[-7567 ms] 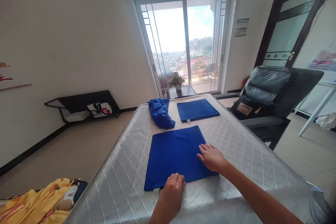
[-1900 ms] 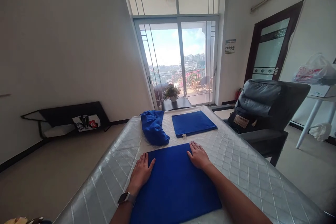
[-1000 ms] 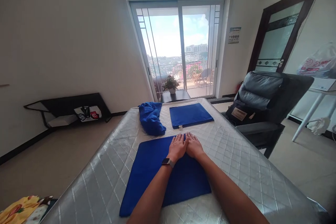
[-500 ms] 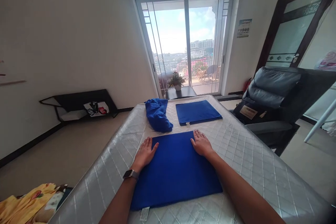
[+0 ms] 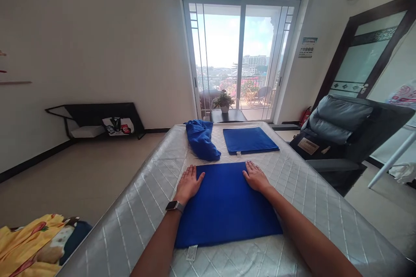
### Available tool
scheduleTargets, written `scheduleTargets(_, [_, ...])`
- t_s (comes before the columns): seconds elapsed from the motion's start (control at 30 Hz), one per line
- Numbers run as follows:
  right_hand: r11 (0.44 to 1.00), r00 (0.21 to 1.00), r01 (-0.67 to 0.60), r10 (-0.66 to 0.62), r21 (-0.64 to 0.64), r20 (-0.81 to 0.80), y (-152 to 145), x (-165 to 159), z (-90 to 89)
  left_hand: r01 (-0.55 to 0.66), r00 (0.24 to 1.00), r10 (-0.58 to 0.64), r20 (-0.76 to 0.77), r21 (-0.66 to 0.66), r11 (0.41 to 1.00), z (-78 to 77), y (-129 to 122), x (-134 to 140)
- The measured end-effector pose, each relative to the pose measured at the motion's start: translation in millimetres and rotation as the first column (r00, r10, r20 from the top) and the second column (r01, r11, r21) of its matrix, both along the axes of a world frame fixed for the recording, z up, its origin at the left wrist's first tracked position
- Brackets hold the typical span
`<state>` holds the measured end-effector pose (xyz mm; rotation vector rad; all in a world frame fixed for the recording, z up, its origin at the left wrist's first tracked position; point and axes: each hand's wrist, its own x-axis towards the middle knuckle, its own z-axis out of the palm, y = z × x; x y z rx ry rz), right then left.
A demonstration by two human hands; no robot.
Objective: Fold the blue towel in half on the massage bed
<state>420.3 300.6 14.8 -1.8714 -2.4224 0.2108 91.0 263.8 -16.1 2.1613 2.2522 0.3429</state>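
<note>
A flat blue cloth [image 5: 227,207], folded into a rectangle with a white label [image 5: 191,253] at its near left corner, lies on the quilted silver mattress [image 5: 139,207]. My left hand [image 5: 190,181] rests flat on its far left corner, fingers stretched forward and thumb apart. At the far right corner my right hand [image 5: 256,176] lies flat too, fingers extended. Neither hand grips anything. Beyond the hands sit a second folded blue cloth [image 5: 251,140] on the right and a crumpled blue cloth [image 5: 202,139] on the left.
A dark recliner [image 5: 341,125] holding a black bag [image 5: 307,145] stands right of the mattress. At lower left lies a yellow patterned cloth pile [image 5: 32,242]. A potted plant [image 5: 224,100] sits on a chair by the glass door; a low black rack [image 5: 104,117] stands at the left wall.
The camera view has shifted, so the scene sits slightly further right. Both hands stay flat on the far corners of the folded cloth; nothing else has visibly moved.
</note>
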Motion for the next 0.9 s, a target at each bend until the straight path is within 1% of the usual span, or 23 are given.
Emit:
scheduleTargets(0.13, [1.0,1.0,-0.01,0.011,-0.018,0.029,3.3,-2.5,3.0,0.008,1.0,-0.008,-0.005,-0.013,1.0,3.5,-0.9,1.2])
scheduleTargets(0.27, [1.0,1.0,0.007,-0.007,0.001,-0.015,2.4,-3.1,-0.5,0.008,1.0,-0.009,-0.02,-0.021,1.0,4.5,-2.2,3.8])
scheduleTargets(0.37, [1.0,0.999,0.003,-0.002,0.011,-0.05,1.0,-1.6,-3.5,-0.013,0.999,0.012,-0.04,-0.021,1.0,7.3,-5.0,2.1])
scheduleTargets(0.43, [1.0,0.998,-0.002,0.002,0.004,-0.059,0.6,-0.8,-3.9,-0.033,0.996,0.036,-0.079,0.028,0.999,12.7,-8.8,-2.0])
scheduleTargets(0.5, [1.0,0.997,-0.002,0.002,-0.001,-0.071,0.5,-0.8,-3.5,-0.045,0.991,0.061,-0.122,0.124,0.991,21.3,-14.5,-3.7])
scheduleTargets(0.57, [1.0,0.997,0.004,-0.003,0.004,-0.081,0.5,-1.5,-3.0,-0.035,0.988,0.068,-0.138,0.225,0.974,30.8,-21.8,4.5])
scheduleTargets(0.63, [1.0,0.996,0.006,-0.005,0.013,-0.088,0.5,-2.3,-3.0,0.025,0.991,0.012,-0.131,0.272,0.962,37.7,-29.3,29.2])
scheduleTargets(0.7, [1.0,0.996,0.002,0.0,0.027,-0.091,0.7,-2.3,-4.1,0.173,0.981,-0.145,-0.127,0.25,0.953,39.4,-34.4,70.2])
scheduleTargets(0.77, [0.999,0.997,-0.004,0.008,0.052,-0.082,1.3,-1.0,-6.5,0.355,0.934,-0.338,-0.117,0.189,0.916,37.0,-33.8,120.2])
scheduleTargets(0.8, [0.998,0.997,-0.013,0.017,0.06,-0.07,1.7,0.2,-8.0,0.42,0.907,-0.408,-0.102,0.162,0.893,35.4,-30.7,145.2])
scheduleTargets(0.83, [0.998,0.998,-0.026,0.029,0.065,-0.054,2.1,1.5,-9.7,0.462,0.887,-0.455,-0.08,0.14,0.876,33.9,-25.6,168.2])
scheduleTargets(0.87, [0.997,0.998,-0.044,0.046,0.065,-0.035,2.5,2.9,-11.3,0.477,0.879,-0.474,-0.053,0.121,0.871,32.8,-18.9,188.1])
scheduleTargets(0.9, [0.996,0.998,-0.065,0.066,0.064,-0.017,2.8,4.1,-12.9,0.468,0.883,-0.468,-0.024,0.104,0.878,32.1,-10.9,204.2])
